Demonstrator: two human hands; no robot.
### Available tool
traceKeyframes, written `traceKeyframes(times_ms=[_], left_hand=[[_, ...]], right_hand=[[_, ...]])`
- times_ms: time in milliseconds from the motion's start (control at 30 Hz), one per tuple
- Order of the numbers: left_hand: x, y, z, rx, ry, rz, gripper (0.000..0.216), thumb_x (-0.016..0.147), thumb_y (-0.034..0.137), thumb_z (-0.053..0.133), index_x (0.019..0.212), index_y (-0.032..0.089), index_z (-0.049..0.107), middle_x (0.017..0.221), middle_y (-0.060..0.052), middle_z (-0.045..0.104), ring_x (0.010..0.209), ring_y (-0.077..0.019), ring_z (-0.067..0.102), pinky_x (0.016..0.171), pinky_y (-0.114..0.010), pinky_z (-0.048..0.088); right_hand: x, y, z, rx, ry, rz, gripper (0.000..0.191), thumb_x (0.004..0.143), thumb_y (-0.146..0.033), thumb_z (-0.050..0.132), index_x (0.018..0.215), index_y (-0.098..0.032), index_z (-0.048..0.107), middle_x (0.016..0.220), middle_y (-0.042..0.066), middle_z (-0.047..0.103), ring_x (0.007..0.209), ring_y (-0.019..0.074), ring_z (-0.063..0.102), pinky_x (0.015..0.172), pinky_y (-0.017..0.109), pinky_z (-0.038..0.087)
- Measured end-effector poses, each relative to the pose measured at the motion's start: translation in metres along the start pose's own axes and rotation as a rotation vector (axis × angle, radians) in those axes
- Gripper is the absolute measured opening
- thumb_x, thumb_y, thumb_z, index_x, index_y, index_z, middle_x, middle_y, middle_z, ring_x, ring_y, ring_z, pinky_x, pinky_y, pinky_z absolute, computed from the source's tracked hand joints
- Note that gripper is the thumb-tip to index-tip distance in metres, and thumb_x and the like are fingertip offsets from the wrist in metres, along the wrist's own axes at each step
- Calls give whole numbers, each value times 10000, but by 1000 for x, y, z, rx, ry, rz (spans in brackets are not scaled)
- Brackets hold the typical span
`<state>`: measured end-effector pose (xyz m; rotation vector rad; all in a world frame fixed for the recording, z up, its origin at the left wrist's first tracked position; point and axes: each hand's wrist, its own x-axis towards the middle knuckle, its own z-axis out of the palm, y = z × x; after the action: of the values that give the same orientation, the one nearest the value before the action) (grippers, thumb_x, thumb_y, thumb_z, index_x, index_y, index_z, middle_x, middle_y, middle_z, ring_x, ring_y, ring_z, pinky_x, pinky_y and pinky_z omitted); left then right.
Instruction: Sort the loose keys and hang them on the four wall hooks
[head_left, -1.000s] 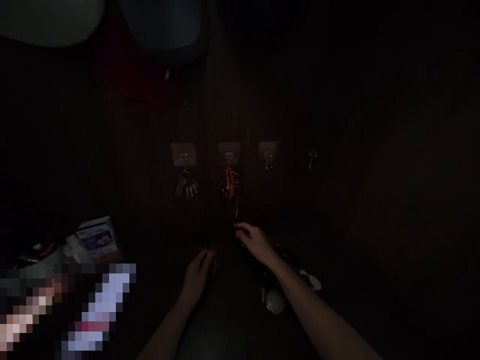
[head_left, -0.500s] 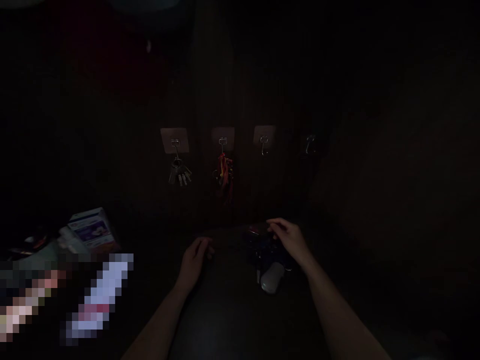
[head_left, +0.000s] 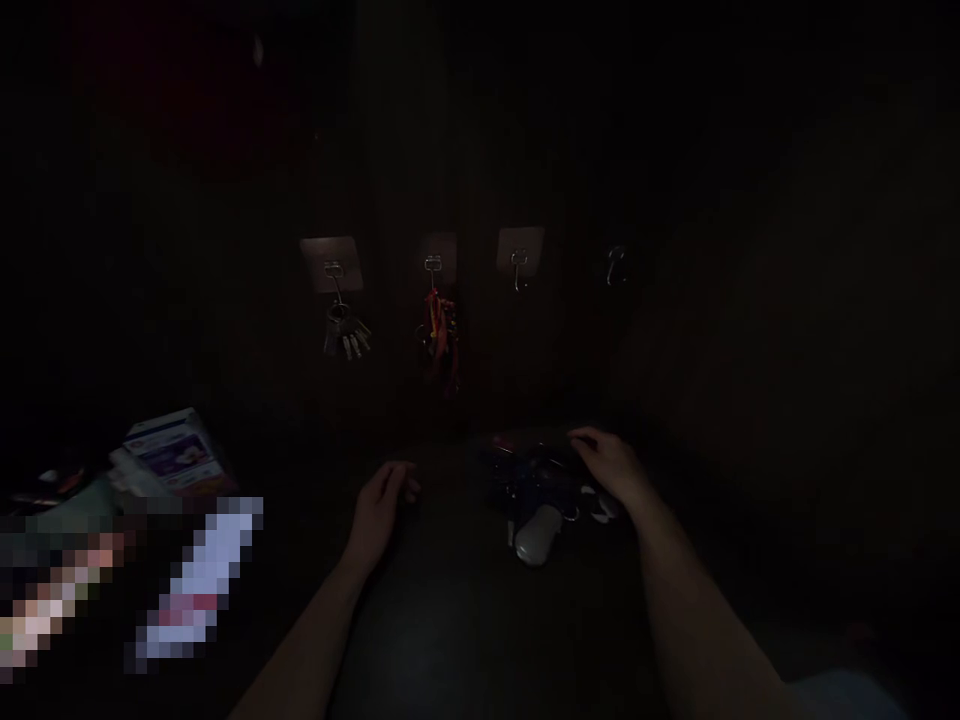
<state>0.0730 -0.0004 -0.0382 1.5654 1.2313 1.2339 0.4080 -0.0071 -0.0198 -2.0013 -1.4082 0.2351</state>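
Observation:
The scene is very dark. On the dark tabletop rests my left hand, its fingers loosely bent and nothing visible in them. My right hand hovers or rests just right of a dark bluish tangle, fingers stretched leftward, with no object seen in them. A rounded pale-grey piece, like a fob or tag, lies at the tangle's near side. Small whitish pieces lie below my right hand; their kind is unclear.
A bunch of keys hangs from the left wall hook. Red and yellow cords with rings hang from the second hook. Two further hooks, one on a pale pad, are to the right. A white-purple box stands at left near blurred-out items.
My right hand has shifted right, away from the dark tangle, and whitish pieces now show below it. My left hand stays nearly in place. The view has shifted slightly.

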Motion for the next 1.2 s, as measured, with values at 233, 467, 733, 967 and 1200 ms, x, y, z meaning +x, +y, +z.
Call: traceKeyframes(times_ms=[233, 467, 733, 967, 1200], left_hand=[[-1, 1, 1, 10, -3, -2, 360, 850, 474, 419, 893, 174, 614, 684, -3, 620, 626, -141, 571, 668, -262, 453], [-5, 7, 2, 27, -30, -23, 347, 849, 468, 427, 896, 181, 616, 678, 8, 614, 627, -134, 566, 671, -255, 449], [-7, 10, 4, 28, -44, -1, 341, 853, 457, 420, 891, 177, 611, 668, 7, 601, 624, -134, 559, 677, -260, 450], [-11, 7, 5, 132, -50, 63, 308, 869, 417, 403, 943, 201, 609, 808, -30, 658, 766, -174, 616, 736, -292, 472], [-39, 28, 19, 390, -497, 530, 328, 811, 347, 562, 1129, 273, 595, 1175, -68, 600, 1100, -240, 518, 972, -404, 374]], right_hand=[[1, 10, 5, 33, -64, -47, 172, 735, -261, 564, 828, -253, 708, 836, 27, 714, 760, 209, 652, 659, 298, 471], [-5, 2, 26, 5, -89, -148, 282, 818, -409, 500, 877, -228, 708, 939, 87, 668, 887, 236, 606, 767, 342, 443], [-14, -18, 48, -59, -189, -376, 379, 864, -451, 444, 1166, -272, 587, 1204, 52, 584, 1130, 247, 492, 942, 419, 353], [-36, -60, 74, -48, -198, -435, 321, 878, -335, 448, 1129, -234, 620, 1180, 91, 595, 1098, 256, 516, 922, 407, 376], [-50, -91, 110, 224, -185, -341, 288, 848, -287, 465, 1061, -231, 650, 1184, 103, 589, 1147, 263, 486, 985, 448, 339]])
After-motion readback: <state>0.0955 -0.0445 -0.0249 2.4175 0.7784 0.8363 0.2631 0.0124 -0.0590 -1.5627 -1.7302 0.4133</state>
